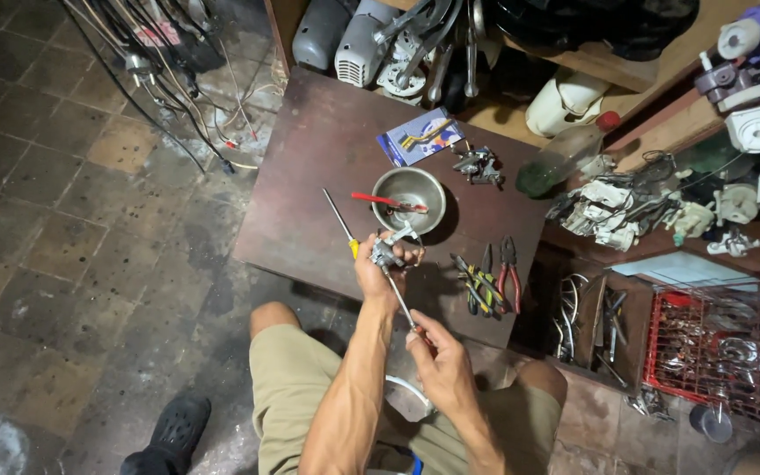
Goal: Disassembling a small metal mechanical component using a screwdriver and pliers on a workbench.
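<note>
Gripping a small grey metal part [386, 253] over the near edge of the dark wooden surface [310, 176], the left hand [378, 271] is wrapped tightly around it. The right hand [437, 356] sits lower, above the lap, with its fingers pinched on the handle end of a thin screwdriver [400, 302] whose shaft runs up to the part.

Just beyond the left hand stands one round metal bowl [409, 198] with a red-handled tool [384, 201] lying across it. To the left of the bowl lies one loose screwdriver with a yellow grip [342, 224], touching nothing else. To the right of the hands lies a cluster of pliers and cutters [490, 280]; I count about four, one pair with red handles, but they overlap and the exact number is hard to tell. Farther back on the surface are one blue card package [419, 135] and one small heap of grey metal pieces [478, 165]. A red wire basket [725, 352] stands well apart at the right. Cables [160, 88] trail across the tiled floor [54, 220] at upper left.
</note>
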